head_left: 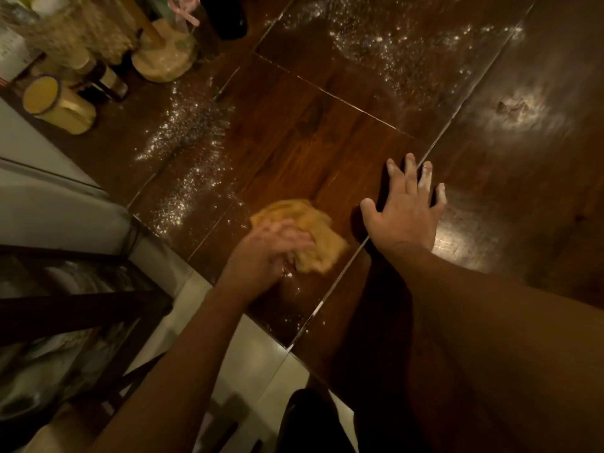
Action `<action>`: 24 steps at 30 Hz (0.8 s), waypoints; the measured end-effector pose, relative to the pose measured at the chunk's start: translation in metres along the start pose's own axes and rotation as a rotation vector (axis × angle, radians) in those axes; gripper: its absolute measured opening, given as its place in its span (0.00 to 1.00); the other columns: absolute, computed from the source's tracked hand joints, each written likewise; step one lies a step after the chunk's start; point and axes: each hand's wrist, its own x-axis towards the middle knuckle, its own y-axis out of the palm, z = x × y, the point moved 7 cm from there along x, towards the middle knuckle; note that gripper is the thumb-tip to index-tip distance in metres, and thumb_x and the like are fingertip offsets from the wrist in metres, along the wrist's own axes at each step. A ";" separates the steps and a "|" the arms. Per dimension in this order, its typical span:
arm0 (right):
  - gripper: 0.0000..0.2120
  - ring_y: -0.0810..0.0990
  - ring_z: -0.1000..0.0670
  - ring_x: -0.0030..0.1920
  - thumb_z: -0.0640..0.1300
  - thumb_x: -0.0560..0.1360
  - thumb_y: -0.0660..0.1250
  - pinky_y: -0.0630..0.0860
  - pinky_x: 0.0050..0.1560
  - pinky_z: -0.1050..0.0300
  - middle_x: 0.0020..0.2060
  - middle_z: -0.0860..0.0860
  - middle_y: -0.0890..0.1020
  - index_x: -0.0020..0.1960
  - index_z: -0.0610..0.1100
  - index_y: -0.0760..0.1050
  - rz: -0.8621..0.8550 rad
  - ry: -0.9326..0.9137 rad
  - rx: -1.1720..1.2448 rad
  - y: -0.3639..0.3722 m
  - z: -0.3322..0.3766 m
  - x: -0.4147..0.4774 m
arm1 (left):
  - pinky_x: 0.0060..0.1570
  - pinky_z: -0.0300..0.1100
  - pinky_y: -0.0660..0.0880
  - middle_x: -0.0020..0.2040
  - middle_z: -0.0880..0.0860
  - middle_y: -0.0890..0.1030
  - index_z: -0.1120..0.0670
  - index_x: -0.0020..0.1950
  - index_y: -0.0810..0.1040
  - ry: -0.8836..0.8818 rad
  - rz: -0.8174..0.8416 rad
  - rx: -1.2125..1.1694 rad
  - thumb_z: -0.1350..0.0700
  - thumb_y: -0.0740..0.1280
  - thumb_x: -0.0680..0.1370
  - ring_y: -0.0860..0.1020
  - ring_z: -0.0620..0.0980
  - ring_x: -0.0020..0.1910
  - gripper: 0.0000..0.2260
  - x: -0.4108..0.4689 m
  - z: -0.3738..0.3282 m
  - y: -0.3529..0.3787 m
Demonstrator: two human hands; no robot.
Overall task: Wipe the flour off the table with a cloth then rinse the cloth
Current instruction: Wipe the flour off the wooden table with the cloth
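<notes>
Your right forearm (pixel 474 322) fills the lower right and runs up to the right hand (pixel 405 214). The right hand lies palm down on the table (pixel 294 125), fingers straight and spread, grasping nothing. White dust coats its fingertips (pixel 426 178).

Your left forearm (pixel 183 348) crosses the table's near edge. The left hand (pixel 268 246) bears on the cloth (pixel 313 233), fingers bent over its near edge and gripping it. Motion blur softens the hand and cloth, so the finger detail is not sharp.

The cloth is a soft, crumpled yellow-orange wad. It sits on the table near its front edge, just left of the right hand and apart from it.

The table is dark, glossy wood in broad planks with pale seams between them. The surface around the cloth shows bare grain.

Flour (pixel 183 152) lies in a grainy white band to the left of the cloth. A second scatter lies across the far planks. A pale, smeared patch (pixel 519 109) lies far right.

A yellow mug (pixel 58 104), cylindrical, stands at the far left. Beside it stands a round wooden base (pixel 163 57) with an upright post.

A dark chair frame (pixel 81 305) and pale floor tiles (pixel 261 348) lie below the table edge.
</notes>
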 end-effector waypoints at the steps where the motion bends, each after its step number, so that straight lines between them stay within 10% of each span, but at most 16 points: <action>1: 0.36 0.43 0.45 0.81 0.61 0.74 0.54 0.43 0.77 0.37 0.82 0.49 0.49 0.80 0.51 0.54 -0.003 -0.001 0.010 0.000 0.000 0.000 | 0.68 0.60 0.66 0.62 0.39 0.75 0.46 0.63 0.77 -0.121 -0.131 -0.013 0.65 0.65 0.75 0.66 0.46 0.69 0.20 0.000 0.011 -0.011; 4: 0.35 0.43 0.45 0.81 0.61 0.75 0.54 0.42 0.77 0.37 0.81 0.49 0.49 0.80 0.51 0.55 -0.017 -0.004 0.028 0.000 0.000 0.000 | 0.64 0.63 0.68 0.63 0.48 0.78 0.51 0.62 0.78 -0.279 -0.294 -0.018 0.66 0.66 0.75 0.67 0.56 0.70 0.18 -0.004 -0.009 -0.010; 11: 0.35 0.43 0.45 0.81 0.60 0.75 0.54 0.43 0.77 0.36 0.81 0.49 0.50 0.80 0.50 0.55 -0.023 -0.007 0.029 0.000 0.000 -0.001 | 0.71 0.55 0.60 0.63 0.39 0.76 0.43 0.59 0.77 0.334 0.227 -0.052 0.62 0.65 0.71 0.64 0.44 0.73 0.21 -0.079 -0.053 0.046; 19: 0.35 0.43 0.45 0.81 0.60 0.75 0.54 0.43 0.77 0.37 0.81 0.49 0.50 0.79 0.51 0.55 -0.022 -0.004 0.029 0.001 0.000 -0.001 | 0.69 0.67 0.59 0.62 0.28 0.64 0.45 0.61 0.79 -0.460 -0.416 -0.148 0.65 0.68 0.75 0.60 0.47 0.71 0.19 -0.053 0.007 -0.005; 24: 0.35 0.43 0.44 0.81 0.61 0.75 0.54 0.43 0.77 0.37 0.81 0.49 0.49 0.80 0.51 0.54 -0.017 -0.001 -0.009 0.002 0.000 -0.001 | 0.73 0.49 0.56 0.66 0.39 0.73 0.43 0.60 0.77 -0.052 -0.263 -0.117 0.62 0.64 0.75 0.57 0.43 0.73 0.18 -0.057 -0.064 0.037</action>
